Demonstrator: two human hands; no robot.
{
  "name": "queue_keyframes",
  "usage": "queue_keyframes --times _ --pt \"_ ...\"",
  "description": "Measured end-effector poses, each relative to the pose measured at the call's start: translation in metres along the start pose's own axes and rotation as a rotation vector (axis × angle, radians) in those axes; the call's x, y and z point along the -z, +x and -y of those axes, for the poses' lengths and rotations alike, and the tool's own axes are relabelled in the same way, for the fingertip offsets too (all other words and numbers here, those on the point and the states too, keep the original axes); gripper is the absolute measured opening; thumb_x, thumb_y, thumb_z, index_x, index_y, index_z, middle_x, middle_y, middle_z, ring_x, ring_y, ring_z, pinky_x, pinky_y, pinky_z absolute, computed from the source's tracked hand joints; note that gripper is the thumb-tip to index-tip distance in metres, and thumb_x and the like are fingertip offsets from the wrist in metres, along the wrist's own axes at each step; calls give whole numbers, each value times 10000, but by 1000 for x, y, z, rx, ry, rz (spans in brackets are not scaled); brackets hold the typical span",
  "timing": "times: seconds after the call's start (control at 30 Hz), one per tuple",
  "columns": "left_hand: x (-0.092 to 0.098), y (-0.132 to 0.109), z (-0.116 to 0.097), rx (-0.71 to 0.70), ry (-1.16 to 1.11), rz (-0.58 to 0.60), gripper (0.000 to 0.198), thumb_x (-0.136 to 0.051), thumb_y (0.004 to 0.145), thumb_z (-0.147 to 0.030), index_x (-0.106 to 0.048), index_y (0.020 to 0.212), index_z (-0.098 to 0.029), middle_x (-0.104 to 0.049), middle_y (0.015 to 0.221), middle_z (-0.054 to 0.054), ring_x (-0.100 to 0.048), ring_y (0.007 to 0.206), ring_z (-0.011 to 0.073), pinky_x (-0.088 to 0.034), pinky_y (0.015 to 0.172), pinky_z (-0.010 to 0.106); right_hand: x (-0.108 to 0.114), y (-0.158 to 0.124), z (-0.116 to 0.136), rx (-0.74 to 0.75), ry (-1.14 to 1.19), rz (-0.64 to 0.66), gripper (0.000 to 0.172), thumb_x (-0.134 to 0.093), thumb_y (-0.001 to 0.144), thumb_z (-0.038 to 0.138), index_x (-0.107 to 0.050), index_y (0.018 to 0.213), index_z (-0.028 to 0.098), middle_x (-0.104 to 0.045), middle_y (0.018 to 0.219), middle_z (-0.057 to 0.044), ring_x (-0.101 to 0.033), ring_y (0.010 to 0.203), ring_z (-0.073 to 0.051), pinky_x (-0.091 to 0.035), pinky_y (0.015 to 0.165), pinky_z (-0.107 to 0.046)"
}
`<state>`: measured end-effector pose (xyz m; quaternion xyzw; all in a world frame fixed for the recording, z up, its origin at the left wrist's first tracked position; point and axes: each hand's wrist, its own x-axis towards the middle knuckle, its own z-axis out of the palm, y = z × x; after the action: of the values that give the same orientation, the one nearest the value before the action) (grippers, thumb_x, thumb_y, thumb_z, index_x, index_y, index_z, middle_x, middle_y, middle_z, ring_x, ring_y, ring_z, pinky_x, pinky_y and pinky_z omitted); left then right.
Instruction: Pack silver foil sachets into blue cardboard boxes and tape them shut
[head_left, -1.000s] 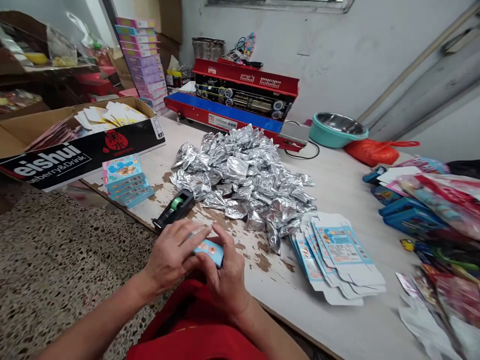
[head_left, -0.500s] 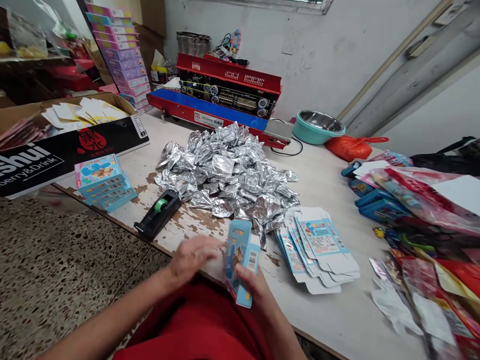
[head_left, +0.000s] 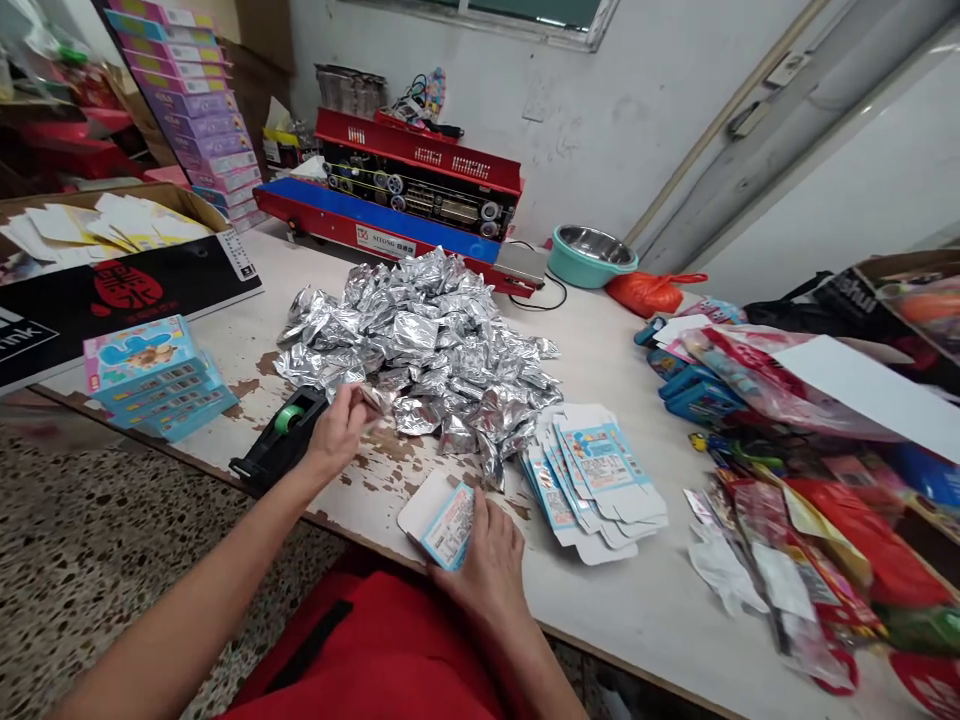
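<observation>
A: Take the heap of foil packets (head_left: pixel 420 325) as the dial's centre, twelve toward the wall (head_left: pixel 585 120). How does the table (head_left: pixel 600 610) look?

B: Pale, its top worn to brown patches from about five round to nine.

A: And the hands?

B: The right hand (head_left: pixel 491 545), between five and six, grips a blue-and-white box (head_left: pixel 451 528) near the front edge, a white flap sticking out. The left hand (head_left: pixel 337 435), at seven, has its fingers bent at the heap's rim; whether they pinch a packet I cannot tell.

A: What else lies there?

B: A black tape dispenser (head_left: pixel 276 442) at eight, stacked blue boxes (head_left: pixel 154 372) near nine, overlapping flat cartons (head_left: pixel 600 465) at four. At twelve, a red machine (head_left: pixel 420 225) with a blue belt; at two, a teal basin (head_left: pixel 585 268) beside a red plastic bag (head_left: pixel 646 295).

A: The room?

B: The wall is scuffed, with a window (head_left: pixel 540 14) toward one. Pink and purple boxes (head_left: pixel 199 120) tower between ten and eleven, a black-printed carton (head_left: pixel 135 285) sits between nine and ten, and speckled floor (head_left: pixel 45 570) shows at eight.
</observation>
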<state>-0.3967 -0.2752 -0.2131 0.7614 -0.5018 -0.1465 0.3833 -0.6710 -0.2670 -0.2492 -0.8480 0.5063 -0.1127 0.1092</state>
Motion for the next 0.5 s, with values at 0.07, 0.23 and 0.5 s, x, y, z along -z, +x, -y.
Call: queue_keyframes --times 0.07,0.23,0.5 --pt "10 -19 -4 -32 -161 283 332 -378 899 -325 -561 1144 -196 -666 966 50 -623 808 195 -480 720 292 3 3 5 30 42 -19 956 -675 557 304 -257 1398 132 -460 1295 -195 -417 1202 -368 -291 1026 -533" --pt "9 -45 -4 -5 35 547 216 -501 762 -209 -635 932 -196 -670 863 48 -601 821 221 -407 696 268 8 8 21 198 67 -70 905 -623 567 246 -263 1391 146 -442 1308 -174 -393 1193 -355 -289 1025 -530" --pt "0 -50 -30 -124 -37 517 87 -550 738 -188 -635 719 -202 -637 745 49 -584 791 237 -387 714 293 5 11 39 244 75 -39 906 -627 595 283 -259 1409 131 -430 1297 -175 -392 1164 -341 -292 1018 -525"
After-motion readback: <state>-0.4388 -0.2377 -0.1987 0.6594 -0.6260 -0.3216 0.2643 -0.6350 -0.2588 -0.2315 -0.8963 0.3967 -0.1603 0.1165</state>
